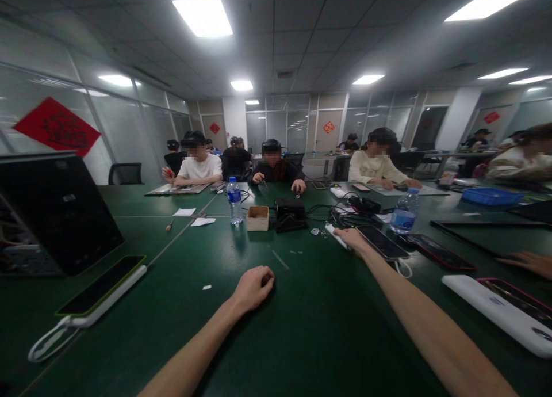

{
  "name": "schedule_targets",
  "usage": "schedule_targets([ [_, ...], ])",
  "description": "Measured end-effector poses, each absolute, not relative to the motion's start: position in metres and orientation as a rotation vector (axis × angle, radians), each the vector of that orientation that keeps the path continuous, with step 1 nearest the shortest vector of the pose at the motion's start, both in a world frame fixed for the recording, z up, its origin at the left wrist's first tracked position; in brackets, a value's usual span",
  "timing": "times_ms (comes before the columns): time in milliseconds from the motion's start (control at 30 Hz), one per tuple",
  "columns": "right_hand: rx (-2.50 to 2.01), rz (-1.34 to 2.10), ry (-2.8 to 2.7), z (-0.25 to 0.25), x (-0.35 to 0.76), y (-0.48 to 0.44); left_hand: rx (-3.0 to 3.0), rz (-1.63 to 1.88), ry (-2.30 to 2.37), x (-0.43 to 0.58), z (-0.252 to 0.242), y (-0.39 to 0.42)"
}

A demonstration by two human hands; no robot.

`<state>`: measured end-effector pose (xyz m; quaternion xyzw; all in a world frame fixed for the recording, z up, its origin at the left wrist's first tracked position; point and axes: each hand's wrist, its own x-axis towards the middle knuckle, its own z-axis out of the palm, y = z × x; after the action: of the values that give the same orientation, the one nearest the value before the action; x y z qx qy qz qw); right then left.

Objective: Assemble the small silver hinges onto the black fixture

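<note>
My left hand (254, 287) rests on the green tabletop with its fingers curled in, and nothing shows in it. Farther forward and to the right, my right hand (351, 239) grips a slim white bar-shaped object (336, 235) lying at table height; its exact kind is unclear. Just right of that hand is a dark phone (382, 241) with a white cable (403, 267) below it. Small metal parts (319, 232) lie left of the white object. A small white scrap (207, 287) sits left of my left hand.
Ahead stand a small open box (257, 220), a black case (290, 214) and two water bottles (234, 200) (404, 212). At left are a black HP computer case (60, 213) and a phone (103, 285). A white device (495, 310) and a co-worker's hand (528, 264) are at right.
</note>
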<state>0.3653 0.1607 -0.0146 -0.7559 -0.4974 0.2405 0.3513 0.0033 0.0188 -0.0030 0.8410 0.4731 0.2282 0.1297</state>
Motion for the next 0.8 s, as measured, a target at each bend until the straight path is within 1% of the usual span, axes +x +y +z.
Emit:
schedule_targets([
  [167,-1.804,0.906,-1.153,-0.015,0.368,0.159,2.453,0.658,1.378,0.003,-0.007,0.022],
  [333,-1.732,1.007,-1.090,-0.012,0.369,0.157,2.449,0.660,1.376,0.003,-0.007,0.021],
  [467,-1.799,0.985,-1.079,-0.006,0.369,0.151,2.432,0.652,1.373,0.003,-0.005,0.020],
  [600,-1.950,0.854,-1.104,0.004,0.367,0.141,2.428,0.641,1.373,0.003,-0.007,0.021],
  [700,-1.998,0.770,-1.205,0.014,0.358,0.131,2.416,0.677,1.348,0.002,-0.007,0.022],
  [800,-1.948,0.760,-1.394,0.020,0.334,0.110,2.407,0.724,1.335,0.002,-0.006,0.021],
])
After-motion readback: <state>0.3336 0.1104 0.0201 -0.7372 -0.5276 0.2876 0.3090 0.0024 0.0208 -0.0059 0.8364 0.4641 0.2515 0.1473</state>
